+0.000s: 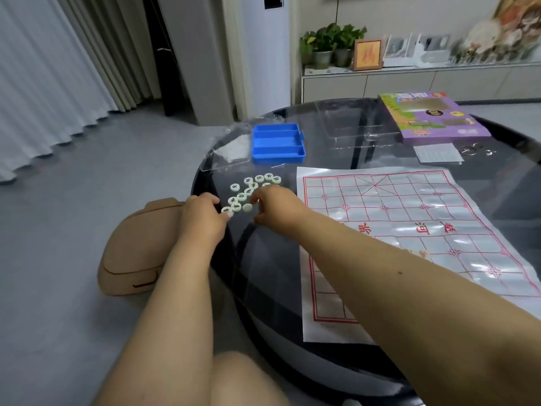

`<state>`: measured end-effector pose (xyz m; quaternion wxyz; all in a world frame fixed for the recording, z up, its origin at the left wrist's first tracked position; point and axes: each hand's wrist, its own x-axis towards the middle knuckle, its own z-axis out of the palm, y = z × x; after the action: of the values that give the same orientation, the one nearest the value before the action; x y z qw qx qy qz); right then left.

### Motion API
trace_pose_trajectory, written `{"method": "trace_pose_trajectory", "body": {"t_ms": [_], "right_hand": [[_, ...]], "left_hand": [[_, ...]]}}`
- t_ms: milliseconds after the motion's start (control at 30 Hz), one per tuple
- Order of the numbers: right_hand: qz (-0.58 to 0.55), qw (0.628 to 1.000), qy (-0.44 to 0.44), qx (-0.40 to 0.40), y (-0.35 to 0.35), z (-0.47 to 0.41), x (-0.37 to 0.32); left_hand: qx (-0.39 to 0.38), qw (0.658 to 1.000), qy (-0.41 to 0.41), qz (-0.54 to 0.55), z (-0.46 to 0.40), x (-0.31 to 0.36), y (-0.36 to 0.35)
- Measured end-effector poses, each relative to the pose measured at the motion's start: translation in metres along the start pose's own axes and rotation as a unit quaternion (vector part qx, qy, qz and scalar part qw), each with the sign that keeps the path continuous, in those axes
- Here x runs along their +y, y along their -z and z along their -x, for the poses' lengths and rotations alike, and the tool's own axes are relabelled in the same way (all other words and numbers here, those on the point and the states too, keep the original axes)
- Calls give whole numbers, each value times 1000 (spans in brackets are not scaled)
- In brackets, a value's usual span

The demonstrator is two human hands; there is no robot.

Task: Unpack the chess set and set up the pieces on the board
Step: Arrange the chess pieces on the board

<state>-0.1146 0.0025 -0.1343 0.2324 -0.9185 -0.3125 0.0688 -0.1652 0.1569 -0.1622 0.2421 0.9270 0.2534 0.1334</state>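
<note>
Round dark glass table (292,273) in a living room: xiangqi sheet (409,230) lies flat and bare, pale discs (248,191) loose left of it, below the emptied blue tray (278,140). My left hand (205,215) pinches a disc at the cluster's near edge; my right hand (275,205) hovers, fingers curled, grasp undeterminable. Best: flip discs face-up, sort by colour, then place on intersections.

Bare desk (292,259) between pieces (251,189) and board (409,230), blue tray (278,140) blocking behind pieces, box (433,118) far right
</note>
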Motion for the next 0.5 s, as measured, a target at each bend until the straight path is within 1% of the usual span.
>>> {"method": "trace_pose_trajectory", "body": {"t_ms": [100, 167, 233, 300, 433, 500], "right_hand": [[5, 1000, -26, 6, -8, -16, -7], [22, 999, -45, -11, -10, -24, -9], [34, 998, -45, -31, -9, -28, -10], [40, 998, -38, -26, -8, -28, -7], [38, 996, -69, -27, 2, -20, 6], [14, 996, -87, -1, 6, -17, 14]], "left_hand": [[-5, 999, -38, 7, -6, 0, -4], [-3, 997, -70, 12, -7, 1, -6], [1, 996, -92, 13, -8, 1, -8], [5, 994, -110, 19, -8, 1, -10], [-7, 991, -130, 42, -9, 3, -13], [-18, 990, -130, 44, -9, 3, -13]]}}
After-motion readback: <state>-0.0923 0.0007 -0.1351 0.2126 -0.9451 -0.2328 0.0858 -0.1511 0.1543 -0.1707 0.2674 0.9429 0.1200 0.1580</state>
